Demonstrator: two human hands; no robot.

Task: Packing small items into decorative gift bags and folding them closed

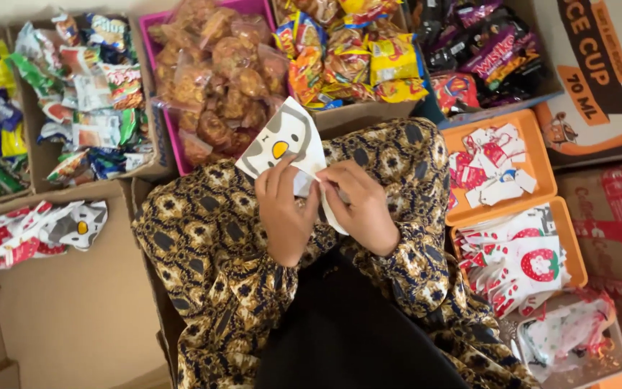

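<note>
While both hands meet over the lap, the left hand [286, 209] and right hand [361, 209] each keep a pinching grip on the penguin-print bag [282, 137], below the pink bin [160, 50] of snacks

At the centre of the frame I see both hands meeting over my lap: the left hand [284, 209] and the right hand [363, 209] pinch a white gift bag with a penguin face [282, 138], tilted toward the upper left. Above it sits a pink bin of bagged fried snacks [154, 50]. At right, an orange tray [538, 155] carries small red-and-white stickers, and below it lie strawberry-print bags [530, 263]. More penguin bags [37, 230] lie at left.
</note>
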